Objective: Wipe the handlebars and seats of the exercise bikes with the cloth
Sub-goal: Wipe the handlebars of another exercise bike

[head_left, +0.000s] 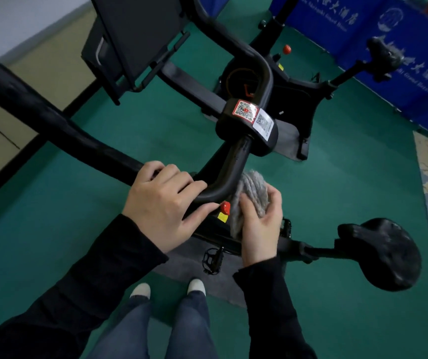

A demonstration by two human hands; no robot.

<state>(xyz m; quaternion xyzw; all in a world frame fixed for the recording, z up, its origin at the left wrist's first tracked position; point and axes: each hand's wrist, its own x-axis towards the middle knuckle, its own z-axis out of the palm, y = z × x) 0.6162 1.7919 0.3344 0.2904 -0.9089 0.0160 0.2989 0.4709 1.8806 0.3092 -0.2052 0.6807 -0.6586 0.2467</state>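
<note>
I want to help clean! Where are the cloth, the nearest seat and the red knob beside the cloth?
cloth (253,189), head view, bunched grey middle
nearest seat (386,255), head view, saddle top
red knob (225,207), head view, its centre

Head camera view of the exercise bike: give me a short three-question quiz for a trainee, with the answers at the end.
1. True or false: the left hand grips the handlebar.
2. The right hand holds: A) a spray bottle, B) a grey cloth, C) nothing.
3. Fill in: the near bike's seat lies to the person's ____ side.
Key: 1 true; 2 B; 3 right.
</note>
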